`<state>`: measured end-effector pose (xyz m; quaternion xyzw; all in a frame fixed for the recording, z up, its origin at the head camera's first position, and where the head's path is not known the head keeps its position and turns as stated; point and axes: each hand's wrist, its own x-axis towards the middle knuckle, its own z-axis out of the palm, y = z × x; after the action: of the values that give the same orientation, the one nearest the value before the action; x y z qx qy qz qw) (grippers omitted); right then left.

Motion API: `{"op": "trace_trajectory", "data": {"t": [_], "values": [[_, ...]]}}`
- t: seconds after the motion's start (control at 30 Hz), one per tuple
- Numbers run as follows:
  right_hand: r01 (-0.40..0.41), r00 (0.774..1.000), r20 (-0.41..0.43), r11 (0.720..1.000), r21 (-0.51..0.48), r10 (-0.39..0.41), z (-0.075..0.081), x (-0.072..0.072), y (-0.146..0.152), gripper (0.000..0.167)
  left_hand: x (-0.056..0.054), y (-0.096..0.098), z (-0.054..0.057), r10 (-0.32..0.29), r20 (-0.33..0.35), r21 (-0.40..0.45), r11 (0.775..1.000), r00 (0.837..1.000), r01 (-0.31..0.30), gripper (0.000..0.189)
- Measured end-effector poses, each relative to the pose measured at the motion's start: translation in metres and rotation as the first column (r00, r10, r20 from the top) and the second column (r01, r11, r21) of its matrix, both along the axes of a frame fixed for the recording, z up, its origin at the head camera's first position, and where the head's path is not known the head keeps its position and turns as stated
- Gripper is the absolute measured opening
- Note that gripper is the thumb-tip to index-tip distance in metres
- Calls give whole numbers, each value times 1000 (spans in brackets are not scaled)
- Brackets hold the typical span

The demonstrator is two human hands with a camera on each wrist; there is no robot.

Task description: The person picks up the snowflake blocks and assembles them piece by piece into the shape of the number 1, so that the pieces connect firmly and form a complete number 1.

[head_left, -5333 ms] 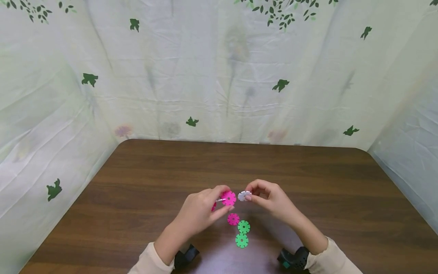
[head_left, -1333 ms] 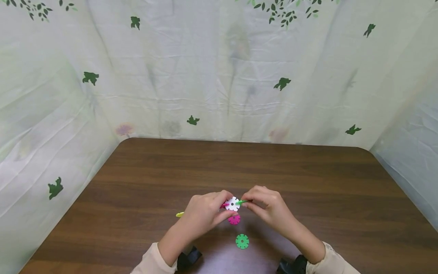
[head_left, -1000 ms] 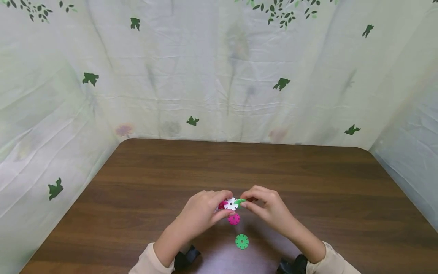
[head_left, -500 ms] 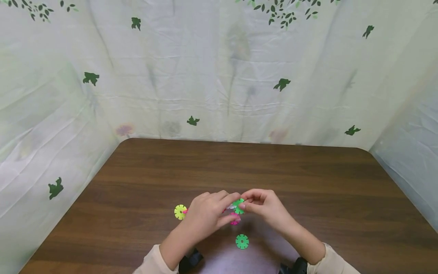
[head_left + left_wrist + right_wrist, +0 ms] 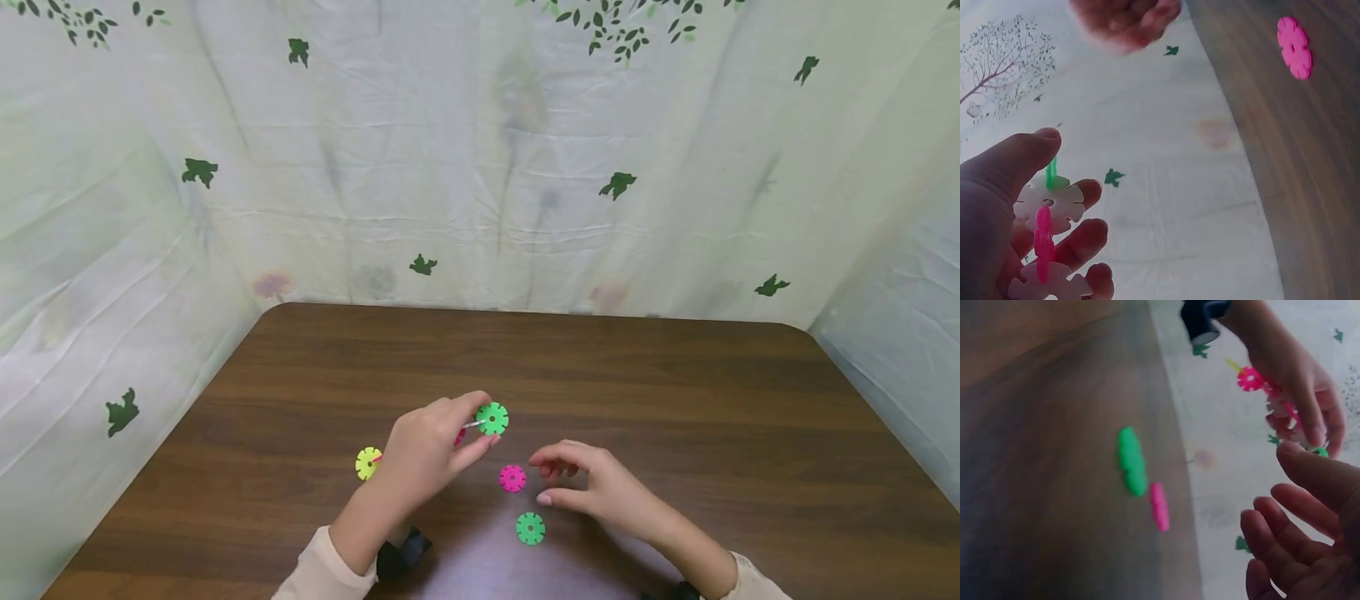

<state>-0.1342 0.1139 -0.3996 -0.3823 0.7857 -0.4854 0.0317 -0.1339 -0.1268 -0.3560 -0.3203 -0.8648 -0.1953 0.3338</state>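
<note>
My left hand (image 5: pixel 427 440) grips a chain of notched plastic discs slotted together, raised above the table. A green disc (image 5: pixel 493 418) ends the chain by the fingertips, and a yellow disc (image 5: pixel 366 463) pokes out behind the wrist. Between them, white discs (image 5: pixel 1060 201) and a pink disc (image 5: pixel 1044 242) show in the left wrist view; the palm hides part of the chain. My right hand (image 5: pixel 603 487) holds nothing, its fingers loosely bent and thumb apart, just right of a loose pink disc (image 5: pixel 512 478). Nearer me lies a loose green disc (image 5: pixel 530 528).
The brown wooden table (image 5: pixel 675 383) ends at a pale curtain (image 5: pixel 480 167) printed with leaves and green birds. A dark wrist camera (image 5: pixel 405 554) sits under the left wrist.
A white disc, then a green one from the table, joined the chain. The right hand has let go of the green disc and moved down toward me; the left hand has shifted left and away.
</note>
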Motion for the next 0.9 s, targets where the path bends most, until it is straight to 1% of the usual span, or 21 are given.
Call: {"op": "trace_trajectory", "data": {"t": [0.1,0.2,0.27,0.33,0.43,0.53,0.6,0.67,0.73,0.77,0.83,0.9], "values": [[-62,998,-22,996,65,64,-13,3,3,37,-1,-3,1,15,-3,7,1000,1000,-15,39],[-113,992,-44,983,146,121,-23,7,4,39,-2,-5,2,9,0,4,1000,1000,-9,41],[-123,988,-67,970,208,140,-27,9,2,38,-2,-5,1,1,5,0,1000,1000,-1,41],[-117,987,-77,960,254,140,-29,10,1,33,-3,-5,1,-7,13,0,1000,1000,7,39],[-100,990,-70,953,284,125,-28,11,-2,26,-3,-4,0,-14,19,4,1000,1000,14,38],[-131,990,-23,959,252,141,-26,9,-4,23,-3,-4,-1,-18,23,11,1000,1000,18,38],[-158,987,6,967,202,160,-23,7,-4,21,-3,-3,-2,-18,19,17,1000,1000,18,38],[-173,985,46,976,130,168,-18,5,-4,18,-2,-3,-2,-19,20,17,1000,1000,19,38],[-151,986,85,987,54,146,-12,2,-5,16,-1,-2,-2,-20,18,10,1000,1000,19,36],[-124,988,95,992,19,122,-8,0,-5,16,-1,-1,-2,-22,22,5,1000,1000,22,35],[-64,992,103,997,-47,69,0,-4,-6,17,0,0,-2,-27,28,-4,1000,999,28,34],[-6,995,94,995,-97,15,7,-7,-8,15,0,1,-2,-34,35,-12,999,999,34,33]]}}
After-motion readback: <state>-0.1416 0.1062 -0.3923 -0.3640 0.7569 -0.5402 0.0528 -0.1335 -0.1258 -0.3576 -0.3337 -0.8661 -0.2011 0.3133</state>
